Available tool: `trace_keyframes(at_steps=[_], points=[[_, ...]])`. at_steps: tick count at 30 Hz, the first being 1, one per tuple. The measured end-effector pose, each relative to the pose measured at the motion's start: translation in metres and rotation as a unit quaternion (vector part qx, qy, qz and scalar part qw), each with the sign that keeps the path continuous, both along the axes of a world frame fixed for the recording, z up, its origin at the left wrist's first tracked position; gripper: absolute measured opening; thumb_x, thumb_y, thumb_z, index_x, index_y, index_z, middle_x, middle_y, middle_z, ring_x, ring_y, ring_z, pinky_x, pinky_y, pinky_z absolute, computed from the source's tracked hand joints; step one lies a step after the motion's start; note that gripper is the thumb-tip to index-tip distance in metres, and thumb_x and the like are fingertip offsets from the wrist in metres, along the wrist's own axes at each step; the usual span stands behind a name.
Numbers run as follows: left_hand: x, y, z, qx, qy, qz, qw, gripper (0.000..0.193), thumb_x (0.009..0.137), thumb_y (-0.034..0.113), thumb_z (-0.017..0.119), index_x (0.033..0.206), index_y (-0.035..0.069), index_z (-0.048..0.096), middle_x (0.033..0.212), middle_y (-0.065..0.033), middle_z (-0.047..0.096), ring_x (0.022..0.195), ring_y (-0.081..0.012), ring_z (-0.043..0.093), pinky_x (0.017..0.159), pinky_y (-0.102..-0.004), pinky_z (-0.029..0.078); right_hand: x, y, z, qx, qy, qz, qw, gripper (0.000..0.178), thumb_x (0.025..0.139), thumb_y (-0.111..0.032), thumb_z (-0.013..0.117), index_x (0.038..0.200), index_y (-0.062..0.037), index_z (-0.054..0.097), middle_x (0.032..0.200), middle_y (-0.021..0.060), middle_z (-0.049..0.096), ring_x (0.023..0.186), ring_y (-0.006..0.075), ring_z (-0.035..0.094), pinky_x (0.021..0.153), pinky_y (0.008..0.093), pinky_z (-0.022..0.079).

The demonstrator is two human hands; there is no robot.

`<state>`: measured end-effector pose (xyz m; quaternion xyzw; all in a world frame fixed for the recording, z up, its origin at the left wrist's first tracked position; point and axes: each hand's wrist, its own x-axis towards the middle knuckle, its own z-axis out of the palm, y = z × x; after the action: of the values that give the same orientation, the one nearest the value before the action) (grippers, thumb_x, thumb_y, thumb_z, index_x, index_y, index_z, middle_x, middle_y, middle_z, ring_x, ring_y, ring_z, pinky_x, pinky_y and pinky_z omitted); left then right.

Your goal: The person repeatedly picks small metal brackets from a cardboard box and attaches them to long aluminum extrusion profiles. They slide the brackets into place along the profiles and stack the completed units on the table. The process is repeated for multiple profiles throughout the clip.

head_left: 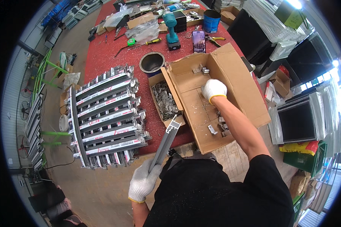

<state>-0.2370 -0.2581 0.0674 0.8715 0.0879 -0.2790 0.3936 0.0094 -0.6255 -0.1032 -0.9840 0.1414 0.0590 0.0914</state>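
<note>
My left hand (143, 180), in a white knit glove, is closed round a grey aluminium profile (164, 146). The profile slants up and away, its cut end level with the near end of a small cardboard box (179, 101) of small metal parts (165, 100). My right hand (214, 90), gloved too, is inside a larger open cardboard box (193, 125). Its fingers look curled, and whatever they hold is hidden under the glove. A few metal corner pieces (212, 129) lie in that box near my forearm, and other metal brackets (205, 70) lie at its far end.
A stack of aluminium profiles (106, 109) with white film covers the red table (106, 49) at left. Behind the boxes are a dark round pot (152, 63), a teal cordless drill (171, 32), a phone (198, 41), pliers (215, 40) and a blue bucket (211, 21). Wrapped panels (297, 119) stand at right.
</note>
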Motion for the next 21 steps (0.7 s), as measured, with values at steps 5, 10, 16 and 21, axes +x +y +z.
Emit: trace_keyframes(at_steps=[5, 10, 16, 21], points=[[-0.007, 0.003, -0.009, -0.019, -0.032, 0.028, 0.999, 0.048, 0.107, 0.040, 0.070, 0.133, 0.000, 0.073, 0.101, -0.0287, 0.077, 0.101, -0.0489, 0.077, 0.088, -0.0510, 0.058, 0.004, -0.001, -0.012, -0.003, -0.002, -0.002, 1.000, 0.029, 0.096, -0.022, 0.072, 0.109, -0.0007, 0.086, 0.110, 0.0289, 0.083, 0.102, 0.0453, 0.082, 0.093, 0.0545, 0.066], [-0.006, 0.006, -0.012, -0.009, -0.014, 0.044, 0.999, 0.046, 0.107, 0.038, 0.069, 0.130, -0.001, 0.074, 0.098, -0.0284, 0.076, 0.097, -0.0461, 0.078, 0.086, -0.0503, 0.057, -0.032, 0.001, 0.040, 0.377, -0.085, -0.002, 0.922, 0.033, 0.102, -0.014, 0.066, 0.126, 0.0066, 0.078, 0.109, 0.0223, 0.084, 0.092, 0.0309, 0.084, 0.079, 0.0443, 0.067], [0.004, 0.005, -0.017, -0.008, -0.029, 0.028, 0.999, 0.044, 0.107, 0.037, 0.068, 0.129, -0.001, 0.075, 0.095, -0.0270, 0.075, 0.092, -0.0436, 0.077, 0.085, -0.0495, 0.057, -0.087, 0.015, 0.089, 0.787, -0.017, -0.115, 0.606, 0.042, 0.106, -0.016, 0.072, 0.140, 0.0077, 0.067, 0.110, 0.0171, 0.081, 0.082, 0.0221, 0.080, 0.071, 0.0309, 0.066], [0.010, 0.004, -0.016, -0.029, -0.039, 0.010, 0.999, 0.047, 0.108, 0.039, 0.067, 0.129, -0.002, 0.074, 0.093, -0.0225, 0.074, 0.089, -0.0369, 0.074, 0.083, -0.0466, 0.056, -0.098, 0.026, 0.098, 0.841, 0.008, -0.133, 0.525, 0.046, 0.107, -0.019, 0.073, 0.144, 0.0067, 0.067, 0.113, 0.0194, 0.081, 0.084, 0.0237, 0.080, 0.069, 0.0325, 0.065]])
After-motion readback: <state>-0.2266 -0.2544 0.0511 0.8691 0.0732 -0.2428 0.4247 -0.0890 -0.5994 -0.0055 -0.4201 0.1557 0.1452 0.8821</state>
